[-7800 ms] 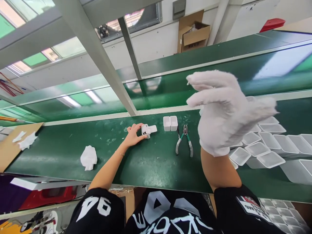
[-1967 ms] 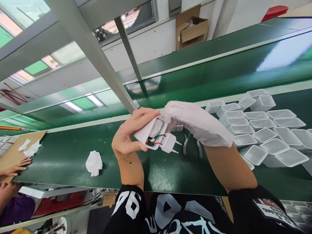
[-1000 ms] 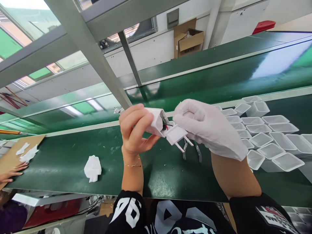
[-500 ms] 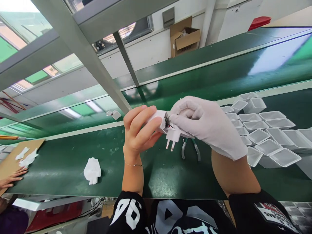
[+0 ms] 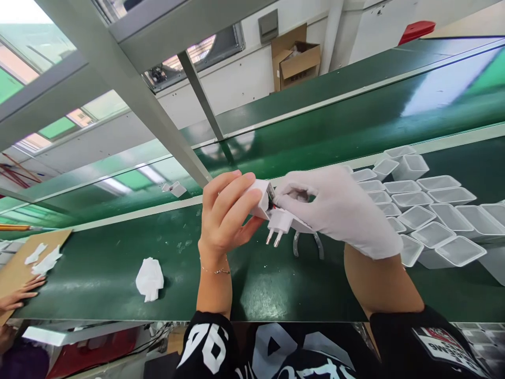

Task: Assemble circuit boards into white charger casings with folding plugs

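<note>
My left hand (image 5: 226, 216), bare, is closed around the white housing of a power adapter (image 5: 261, 210), whose open end faces right. My right hand (image 5: 339, 210) wears a white glove. Its thumb and forefinger pinch at that open end, beside small dark and red wires. Just below the fingertips is the adapter's white plug cover (image 5: 281, 220), with two metal pins pointing down; it reaches back under the gloved hand. What exactly the right fingertips grip is hidden. Partly behind the right hand, pliers (image 5: 308, 245) lie on the green bench.
Several translucent plastic boxes (image 5: 434, 236) stand at right. A crumpled white glove (image 5: 150, 279) lies left of my hands. Another white adapter (image 5: 177, 189) is farther back. At far left, a person's hand (image 5: 23, 293) rests by a cardboard sheet (image 5: 16, 263). A metal post (image 5: 158, 121) slants overhead.
My right hand has tilted flatter and lowered slightly at the adapter's open end. The plug cover has shifted slightly down and left. My left hand keeps its hold.
</note>
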### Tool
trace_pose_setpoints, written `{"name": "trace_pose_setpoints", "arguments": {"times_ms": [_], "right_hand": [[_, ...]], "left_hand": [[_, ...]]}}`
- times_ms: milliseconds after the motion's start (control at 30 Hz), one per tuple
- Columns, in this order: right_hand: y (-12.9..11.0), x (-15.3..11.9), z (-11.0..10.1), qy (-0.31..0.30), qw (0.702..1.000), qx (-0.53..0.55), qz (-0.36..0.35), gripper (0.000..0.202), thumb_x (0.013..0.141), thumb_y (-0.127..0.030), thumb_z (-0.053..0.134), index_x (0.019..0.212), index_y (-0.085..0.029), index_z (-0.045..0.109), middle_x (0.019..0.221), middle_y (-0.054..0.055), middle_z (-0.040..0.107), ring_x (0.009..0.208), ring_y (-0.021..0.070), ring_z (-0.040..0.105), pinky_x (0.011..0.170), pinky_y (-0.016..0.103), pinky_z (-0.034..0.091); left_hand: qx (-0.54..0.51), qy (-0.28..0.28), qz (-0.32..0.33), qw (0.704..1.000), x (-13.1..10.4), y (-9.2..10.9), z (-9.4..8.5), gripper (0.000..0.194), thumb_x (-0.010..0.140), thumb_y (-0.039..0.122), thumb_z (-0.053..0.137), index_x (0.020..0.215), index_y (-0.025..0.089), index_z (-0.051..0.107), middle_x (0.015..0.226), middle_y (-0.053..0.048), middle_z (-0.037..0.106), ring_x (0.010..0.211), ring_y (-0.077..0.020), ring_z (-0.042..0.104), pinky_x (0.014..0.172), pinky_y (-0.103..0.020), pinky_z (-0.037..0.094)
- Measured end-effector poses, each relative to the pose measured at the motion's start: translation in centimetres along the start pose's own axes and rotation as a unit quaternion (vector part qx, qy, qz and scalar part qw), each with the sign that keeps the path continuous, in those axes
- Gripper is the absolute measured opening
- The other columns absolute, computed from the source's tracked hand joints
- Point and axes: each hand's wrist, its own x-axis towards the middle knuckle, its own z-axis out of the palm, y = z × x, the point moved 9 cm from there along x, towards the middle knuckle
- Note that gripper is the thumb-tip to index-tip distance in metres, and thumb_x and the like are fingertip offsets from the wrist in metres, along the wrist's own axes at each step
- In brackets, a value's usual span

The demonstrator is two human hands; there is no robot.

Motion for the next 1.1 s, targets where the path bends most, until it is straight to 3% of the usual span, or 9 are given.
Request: {"name": "trace_pose_setpoints", "arguments": {"times_ms": [333, 633, 767, 900, 1100], "right_hand": [[-1.2, -0.2, -0.3, 0.056, 0.995, -0.03, -0.078, 0.025, 0.08, -0.016, 0.052, 0.062, -0.021, 0.036, 0.053, -0.004, 0.034, 0.054, 0.0096, 0.024, 0.051, 0.028, 0.019], [-1.7, -0.6, -0.4, 0.084, 0.992, 0.0, -0.09, 0.015, 0.082, -0.015, 0.054, 0.069, -0.023, 0.051, 0.058, -0.002, 0.05, 0.054, 0.0113, 0.039, 0.053, 0.029, 0.031], [-1.2, -0.9, -0.7, 0.131, 0.988, -0.01, -0.077, 0.014, 0.082, -0.014, 0.057, 0.072, -0.024, 0.056, 0.062, 0.0, 0.057, 0.055, 0.013, 0.043, 0.055, 0.032, 0.034], [-0.5, -0.6, -0.8, 0.149, 0.985, 0.061, -0.053, 0.015, 0.08, -0.011, 0.058, 0.072, -0.024, 0.057, 0.062, 0.0, 0.059, 0.056, 0.0133, 0.048, 0.054, 0.031, 0.038], [0.1, -0.2, -1.3, 0.084, 0.966, 0.243, -0.031, 0.019, 0.081, -0.005, 0.053, 0.072, -0.021, 0.059, 0.068, -0.003, 0.058, 0.06, 0.009, 0.051, 0.055, 0.025, 0.039]], "left_hand": [[-0.037, -0.023, -0.027, 0.999, 0.1, 0.0, 0.2, 0.048, 0.085, 0.023, 0.074, 0.131, 0.018, 0.058, 0.114, -0.012, 0.074, 0.108, -0.0279, 0.068, 0.085, -0.043, 0.062], [-0.083, -0.011, -0.059, 0.995, 0.0, -0.3, 0.1, 0.051, 0.089, 0.041, 0.074, 0.131, 0.016, 0.06, 0.115, -0.013, 0.073, 0.107, -0.0291, 0.069, 0.088, -0.045, 0.061], [-0.104, -0.024, -0.074, 0.991, 0.0, -0.4, 0.5, 0.048, 0.093, 0.042, 0.069, 0.134, 0.019, 0.058, 0.118, -0.014, 0.073, 0.111, -0.029, 0.067, 0.09, -0.047, 0.061], [-0.135, -0.035, -0.078, 0.987, -0.1, -0.5, 1.0, 0.049, 0.093, 0.039, 0.07, 0.134, 0.017, 0.056, 0.12, -0.015, 0.071, 0.112, -0.0286, 0.067, 0.092, -0.046, 0.06], [-0.143, -0.044, -0.109, 0.983, -0.5, -1.2, 1.5, 0.049, 0.095, 0.044, 0.068, 0.135, 0.02, 0.054, 0.123, -0.012, 0.071, 0.112, -0.0258, 0.068, 0.095, -0.043, 0.058]]}}
